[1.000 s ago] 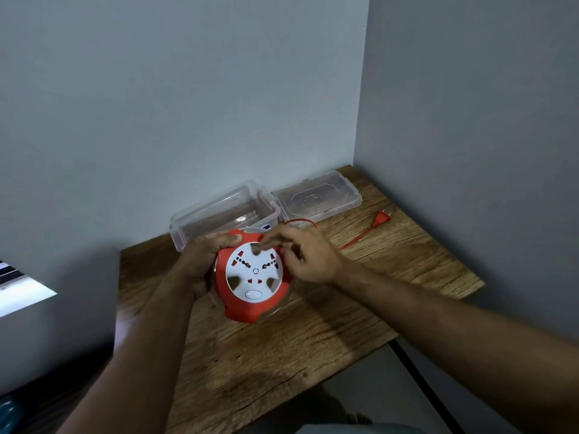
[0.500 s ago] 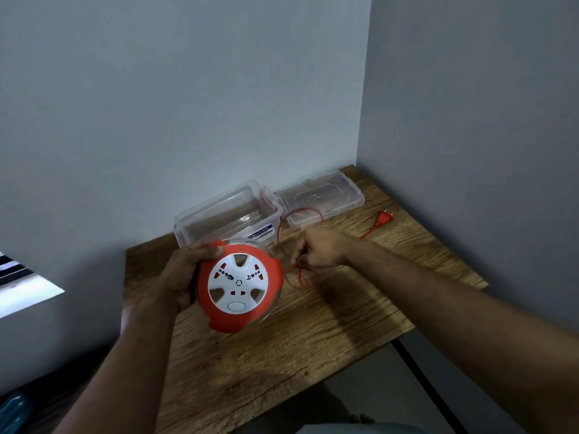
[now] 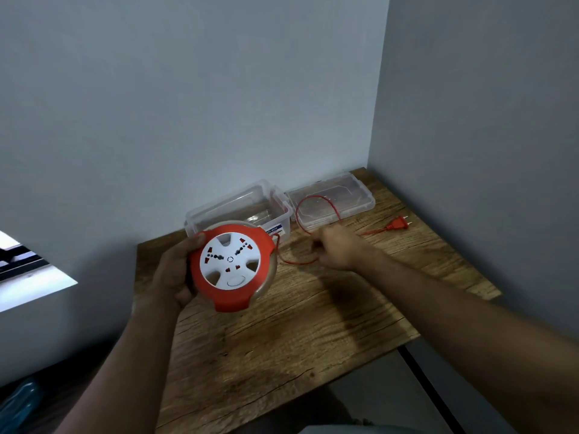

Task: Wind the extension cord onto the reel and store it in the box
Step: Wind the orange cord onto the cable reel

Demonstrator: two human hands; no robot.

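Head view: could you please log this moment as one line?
left hand holds reel | right hand pinches cord | plug on table

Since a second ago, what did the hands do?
The right hand left the reel, moved right and now pinches the cord, pulling it out sideways. The left hand still holds the reel. Box, lid and plug stayed put.

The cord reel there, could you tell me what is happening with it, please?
A person's left hand holds the red and white reel above the wooden table. The right hand pinches the loose red cord, whose plug lies on the table. The clear box stands open, its lid beside it.
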